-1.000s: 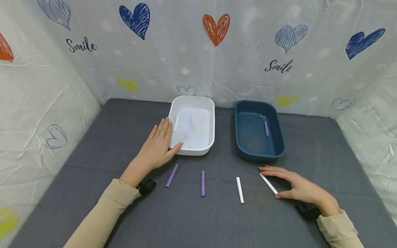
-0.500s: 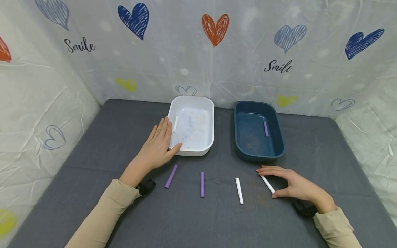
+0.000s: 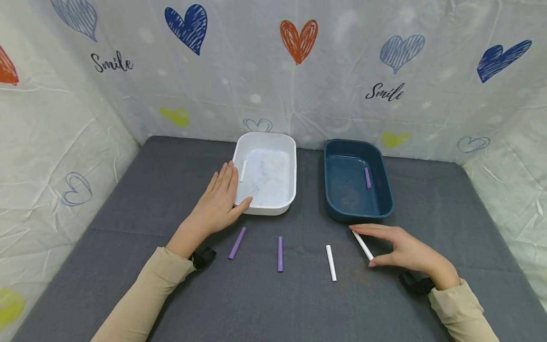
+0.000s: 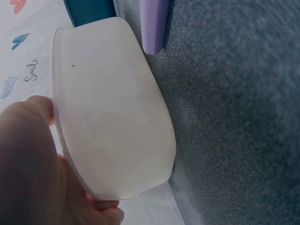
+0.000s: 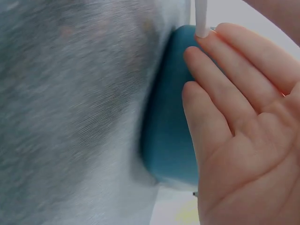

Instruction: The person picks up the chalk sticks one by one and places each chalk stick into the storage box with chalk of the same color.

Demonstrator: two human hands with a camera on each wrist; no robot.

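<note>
My right hand (image 3: 410,254) pinches a white chalk stick (image 3: 362,245) by its two ends, thumb at the near end and fingertips at the far end. It is just in front of the dark blue container (image 3: 359,219); the right wrist view shows the chalk (image 5: 201,18) against the fingertips. My left hand (image 3: 215,204) rests with straight fingers along the left rim of the white container (image 3: 273,210), thumb on its front corner. A white chalk stick (image 3: 243,171) lies in the white container, a purple chalk stick (image 3: 367,178) in the blue one.
On the grey cloth lie two purple chalk sticks, one on the left (image 3: 237,243) and one in the middle (image 3: 280,254), plus a white chalk stick (image 3: 331,263). A printed white curtain (image 3: 337,71) hangs behind the table.
My right hand has shifted left and slightly away from me, bringing the white chalk nearer the blue container. The left hand stays on the white container.
</note>
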